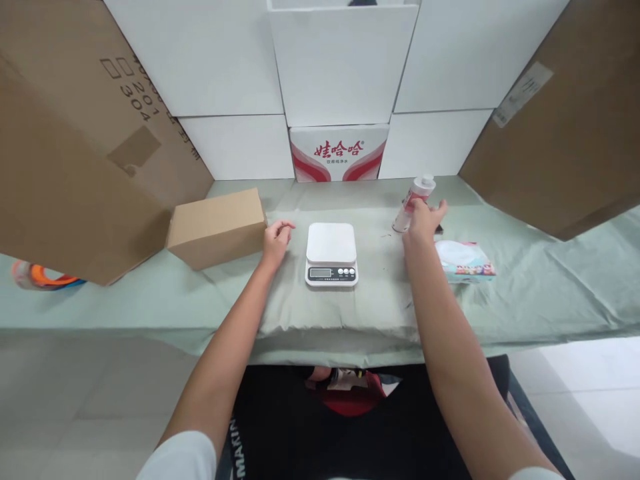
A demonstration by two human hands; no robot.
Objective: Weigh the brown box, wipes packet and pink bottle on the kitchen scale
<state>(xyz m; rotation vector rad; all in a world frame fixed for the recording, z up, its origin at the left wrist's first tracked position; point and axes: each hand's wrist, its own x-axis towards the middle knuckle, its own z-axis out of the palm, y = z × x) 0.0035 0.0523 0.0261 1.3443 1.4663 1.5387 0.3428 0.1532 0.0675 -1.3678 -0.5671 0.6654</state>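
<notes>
Bottle (414, 202): white, red label, white cap, tilted with its top leaning away to the right, base on the worktop (550, 293) at right of centre. My right hand (424, 220) is on its lower part, fingers curled loosely around the near side; thumb hidden, so I cannot tell how firm the grip is.

Nearest to me: my lap, dark clothing with a red patch, below the worktop's front edge. Both forearms reach out over the pale green cloth (350, 313) that covers the worktop. The cloth is doubled into a thicker pad in the middle.

Middle distance: kitchen scale (331, 253), white, flat platform bare, display and three buttons on the edge facing me. It sits between my hands, touching neither.

My left hand (277, 239) lies left of the scale, fingers half curled, holding nothing, knuckles just beside the corner of a small brown cardboard box (217, 227); contact unclear.

Right of the right hand: soft tissue pack (465, 260), white with coloured print, lying flat, near my wrist but apart. A small dark item shows just behind the hand; too hidden to identify.

Far left edge: orange and blue roll (43, 275), partly under a large brown carton (75, 153).

Farthest: white boxes (345, 67) stacked as a wall, one red-printed box (339, 153) at the centre bottom, another large brown carton (560, 127) leaning at right.
</notes>
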